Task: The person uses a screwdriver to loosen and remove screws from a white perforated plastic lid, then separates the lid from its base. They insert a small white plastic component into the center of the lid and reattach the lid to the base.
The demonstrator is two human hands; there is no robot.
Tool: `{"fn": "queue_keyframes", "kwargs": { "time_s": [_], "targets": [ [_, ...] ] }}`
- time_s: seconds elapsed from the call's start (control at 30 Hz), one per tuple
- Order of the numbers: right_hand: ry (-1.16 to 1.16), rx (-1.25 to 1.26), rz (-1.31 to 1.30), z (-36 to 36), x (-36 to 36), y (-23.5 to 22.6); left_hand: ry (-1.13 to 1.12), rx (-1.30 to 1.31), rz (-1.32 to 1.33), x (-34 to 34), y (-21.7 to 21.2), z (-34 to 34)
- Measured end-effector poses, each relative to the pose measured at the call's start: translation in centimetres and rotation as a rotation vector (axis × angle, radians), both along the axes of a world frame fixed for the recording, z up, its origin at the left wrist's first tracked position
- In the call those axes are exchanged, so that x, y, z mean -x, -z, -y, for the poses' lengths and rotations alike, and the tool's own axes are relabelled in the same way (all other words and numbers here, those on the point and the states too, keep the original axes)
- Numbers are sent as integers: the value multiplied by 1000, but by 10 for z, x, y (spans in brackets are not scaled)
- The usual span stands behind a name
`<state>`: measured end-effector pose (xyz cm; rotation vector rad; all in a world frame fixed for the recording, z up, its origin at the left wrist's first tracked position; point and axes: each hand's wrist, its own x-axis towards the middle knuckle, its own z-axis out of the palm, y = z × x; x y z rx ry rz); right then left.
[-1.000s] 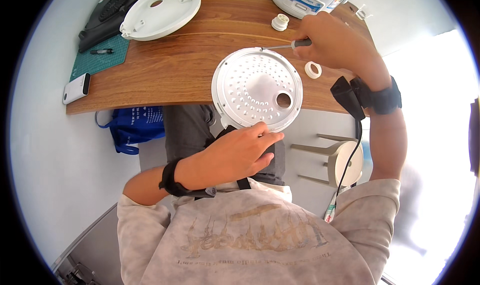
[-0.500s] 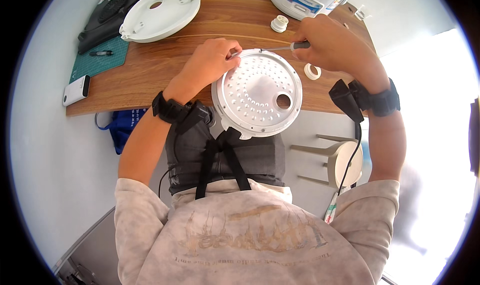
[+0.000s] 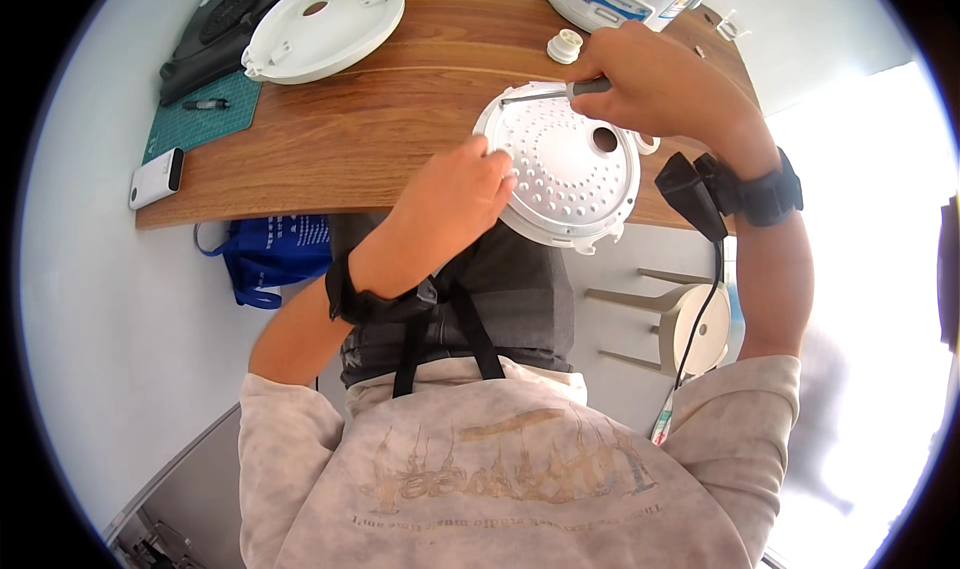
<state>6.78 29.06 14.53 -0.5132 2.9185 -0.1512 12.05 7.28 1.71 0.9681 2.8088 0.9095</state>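
Note:
A round white lid with a dimpled metal plate [image 3: 550, 164] and one large hole rests tilted at the table's near edge, partly above my lap. On its left rim, my left hand [image 3: 455, 194] is closed, gripping the edge. My right hand [image 3: 645, 79] holds a screwdriver [image 3: 540, 95] by its grey handle. The shaft lies almost level across the far side of the lid, its tip at the far left rim. Whether the tip sits in a screw is too small to tell. Beside the lid's right edge, a white ring [image 3: 650, 144] is partly covered.
A white outer cover [image 3: 350, 44] lies at the back left, near a green cutting mat [image 3: 230, 117] with a black pen [image 3: 206, 104]. A white rice cooker body [image 3: 600, 9] and a small white cap [image 3: 565, 46] stand farther back. Below right is a stool [image 3: 700, 324].
The lid has turned and shifted right and slightly away from me. My left hand moved from its far rim to its left side. The screwdriver tip moved slightly left.

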Motion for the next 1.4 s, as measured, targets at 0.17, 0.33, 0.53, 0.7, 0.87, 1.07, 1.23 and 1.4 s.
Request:
{"fn": "queue_keyframes", "kwargs": {
  "time_s": [0.17, 0.33, 0.53, 0.7, 0.87, 1.07, 1.23, 1.4],
  "targets": [
    [6, 66, 49, 3, -5, -6, 175, -37, 103, -19, -4, -10],
    [-81, 59, 52, 4, -4, -8, 277, -218, 215, -15, -8, -15],
    [-78, 7, 55, 9, -2, -8, 31, -100, 223, 74, -38, 21],
    [-59, 29, -17, 1, 0, -4, 218, -62, 153, 154, -12, 12],
    [-132, 104, 2, 1, 0, -6, 490, 90, 175, 179, -5, -21],
    [-261, 19, -273, -7, -7, 10, 608, 68, -32, 177, 10, -12],
    [-132, -71, -38, 19, -11, -14, 515, 98, 14, 163, 0, 3],
    [-177, -74, -39, 26, -13, -12, 437, 86, 7, 148, -10, 18]
  ]
}}
